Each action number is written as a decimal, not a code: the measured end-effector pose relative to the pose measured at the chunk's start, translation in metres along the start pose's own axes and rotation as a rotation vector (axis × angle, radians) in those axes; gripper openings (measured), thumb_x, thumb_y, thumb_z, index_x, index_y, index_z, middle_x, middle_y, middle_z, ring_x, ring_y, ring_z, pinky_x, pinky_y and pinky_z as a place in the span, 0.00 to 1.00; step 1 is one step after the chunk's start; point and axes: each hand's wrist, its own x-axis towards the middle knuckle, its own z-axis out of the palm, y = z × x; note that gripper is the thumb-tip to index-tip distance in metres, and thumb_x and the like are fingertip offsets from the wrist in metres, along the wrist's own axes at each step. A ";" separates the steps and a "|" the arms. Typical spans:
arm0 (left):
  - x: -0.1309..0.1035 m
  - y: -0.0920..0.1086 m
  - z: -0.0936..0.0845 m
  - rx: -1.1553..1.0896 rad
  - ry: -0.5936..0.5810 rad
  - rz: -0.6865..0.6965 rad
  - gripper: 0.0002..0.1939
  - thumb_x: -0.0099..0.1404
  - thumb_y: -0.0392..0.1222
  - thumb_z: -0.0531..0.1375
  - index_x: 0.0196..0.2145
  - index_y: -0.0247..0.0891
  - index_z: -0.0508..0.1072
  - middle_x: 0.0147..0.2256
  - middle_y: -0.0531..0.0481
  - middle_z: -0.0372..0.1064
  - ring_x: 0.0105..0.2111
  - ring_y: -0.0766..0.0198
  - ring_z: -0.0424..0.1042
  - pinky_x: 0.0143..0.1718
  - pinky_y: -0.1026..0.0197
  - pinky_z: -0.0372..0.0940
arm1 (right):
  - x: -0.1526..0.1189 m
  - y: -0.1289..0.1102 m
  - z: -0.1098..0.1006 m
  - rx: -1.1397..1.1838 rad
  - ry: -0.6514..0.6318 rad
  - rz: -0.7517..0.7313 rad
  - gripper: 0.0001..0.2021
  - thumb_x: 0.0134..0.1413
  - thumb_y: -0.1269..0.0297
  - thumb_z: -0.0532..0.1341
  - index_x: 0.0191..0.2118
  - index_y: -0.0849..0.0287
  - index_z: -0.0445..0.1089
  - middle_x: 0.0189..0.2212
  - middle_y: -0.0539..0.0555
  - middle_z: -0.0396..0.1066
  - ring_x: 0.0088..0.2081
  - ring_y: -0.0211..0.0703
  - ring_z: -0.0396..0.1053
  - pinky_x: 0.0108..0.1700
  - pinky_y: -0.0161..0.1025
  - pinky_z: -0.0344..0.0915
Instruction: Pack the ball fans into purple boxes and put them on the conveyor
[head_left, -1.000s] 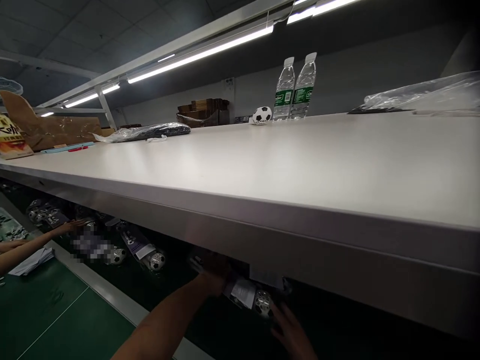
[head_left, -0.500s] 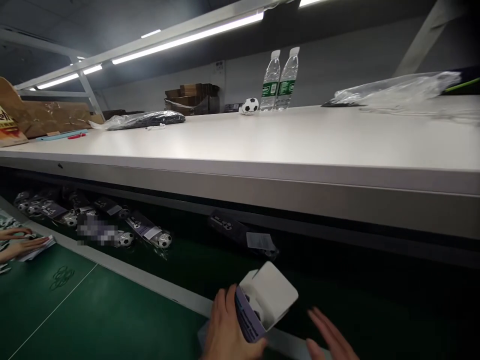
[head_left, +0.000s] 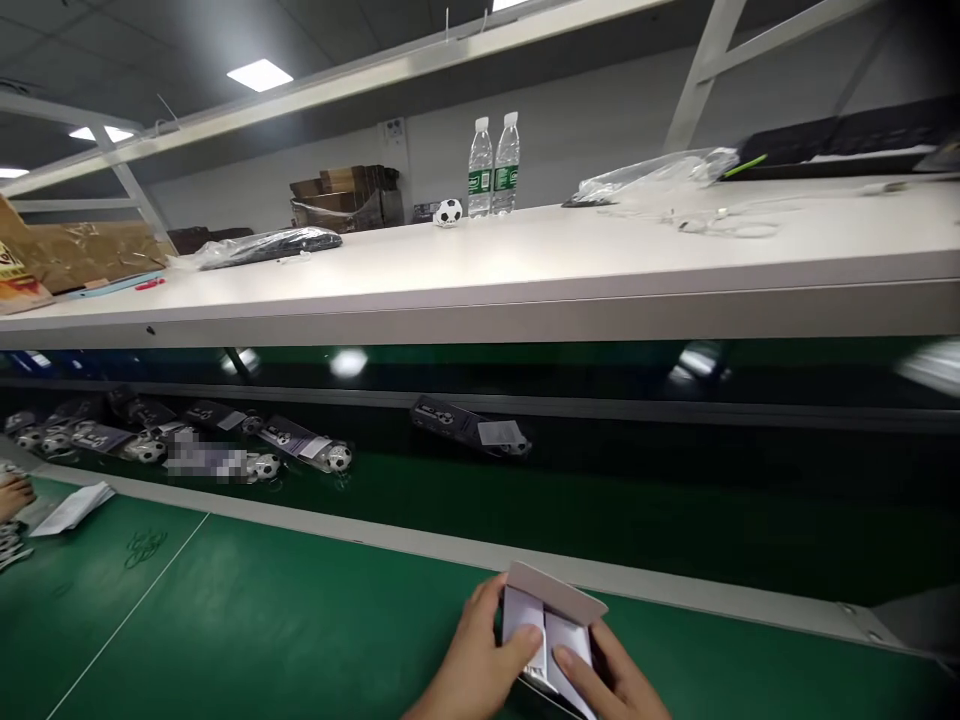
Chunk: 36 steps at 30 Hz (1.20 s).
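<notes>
- Above the green worktop [head_left: 300,620], the left hand [head_left: 480,655] and right hand [head_left: 622,680] are holding an open box [head_left: 559,596], fingers partly curled around opposite sides, thumbs pressing inner flaps.
- Uneven thumb pressure could be creasing those flaps; the raised lid may be catching on fingers.
- Beyond, a pale ledge [head_left: 675,592] and overhanging white shelf [head_left: 480,315] are hemming in a bagged package [head_left: 450,420].

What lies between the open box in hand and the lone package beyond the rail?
In the head view, just the pale rail and a bare stretch of dark green surface separate the open box from the lone package.
</notes>
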 end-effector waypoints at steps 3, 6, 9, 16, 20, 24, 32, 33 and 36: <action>-0.001 -0.002 0.002 0.005 -0.047 0.065 0.28 0.59 0.40 0.57 0.58 0.39 0.59 0.54 0.44 0.63 0.54 0.54 0.63 0.56 0.52 0.59 | 0.000 -0.019 0.010 -0.007 0.040 -0.021 0.34 0.50 0.41 0.56 0.60 0.52 0.53 0.57 0.58 0.61 0.50 0.51 0.68 0.41 0.40 0.72; -0.002 -0.012 0.006 0.071 0.063 0.307 0.24 0.61 0.36 0.55 0.55 0.39 0.61 0.57 0.43 0.60 0.56 0.55 0.60 0.58 0.51 0.58 | 0.000 -0.022 0.003 -0.237 0.091 -0.291 0.24 0.57 0.49 0.54 0.58 0.47 0.56 0.56 0.57 0.60 0.51 0.49 0.66 0.35 0.36 0.73; -0.003 -0.021 0.002 0.227 0.139 0.644 0.14 0.65 0.35 0.52 0.48 0.40 0.66 0.54 0.44 0.63 0.58 0.57 0.59 0.58 0.49 0.57 | -0.002 -0.017 -0.016 -0.388 0.038 -0.593 0.13 0.59 0.57 0.54 0.49 0.44 0.67 0.49 0.52 0.68 0.51 0.46 0.67 0.44 0.37 0.71; -0.013 -0.006 -0.030 0.709 -0.254 0.633 0.35 0.60 0.53 0.62 0.60 0.38 0.57 0.61 0.39 0.52 0.63 0.44 0.45 0.60 0.38 0.48 | -0.008 -0.030 -0.040 -0.917 -0.126 -1.104 0.29 0.52 0.53 0.62 0.60 0.51 0.58 0.55 0.53 0.66 0.57 0.49 0.61 0.49 0.39 0.69; -0.015 0.004 -0.032 0.769 -0.226 0.663 0.24 0.64 0.47 0.58 0.55 0.36 0.63 0.58 0.40 0.58 0.63 0.50 0.47 0.62 0.42 0.47 | -0.009 -0.031 -0.030 -0.916 -0.070 -1.151 0.21 0.58 0.62 0.58 0.57 0.49 0.61 0.55 0.53 0.65 0.58 0.48 0.59 0.49 0.39 0.70; -0.012 0.011 -0.027 0.728 -0.149 0.732 0.15 0.66 0.44 0.55 0.49 0.38 0.70 0.54 0.42 0.64 0.59 0.53 0.57 0.59 0.50 0.56 | -0.010 -0.029 -0.029 -0.863 -0.063 -1.102 0.19 0.60 0.65 0.55 0.57 0.47 0.62 0.57 0.52 0.63 0.59 0.49 0.57 0.49 0.39 0.70; -0.019 0.013 -0.020 0.850 -0.105 0.713 0.16 0.67 0.44 0.54 0.50 0.42 0.70 0.55 0.41 0.63 0.58 0.47 0.57 0.57 0.43 0.57 | -0.013 -0.044 -0.036 -0.642 -0.284 -0.588 0.14 0.61 0.57 0.53 0.51 0.40 0.66 0.58 0.43 0.59 0.62 0.50 0.51 0.56 0.48 0.65; -0.021 0.011 -0.020 0.864 -0.107 0.720 0.16 0.67 0.44 0.53 0.51 0.43 0.69 0.56 0.41 0.62 0.59 0.46 0.56 0.58 0.41 0.56 | -0.015 -0.046 -0.036 -0.624 -0.307 -0.563 0.15 0.60 0.56 0.53 0.52 0.40 0.65 0.58 0.42 0.58 0.62 0.50 0.49 0.56 0.49 0.63; -0.028 0.007 -0.018 0.883 -0.104 0.733 0.16 0.68 0.43 0.52 0.53 0.43 0.66 0.57 0.39 0.60 0.59 0.47 0.55 0.57 0.38 0.54 | -0.021 -0.046 -0.037 -0.624 -0.313 -0.580 0.15 0.60 0.54 0.53 0.52 0.38 0.64 0.58 0.41 0.57 0.62 0.50 0.49 0.58 0.50 0.61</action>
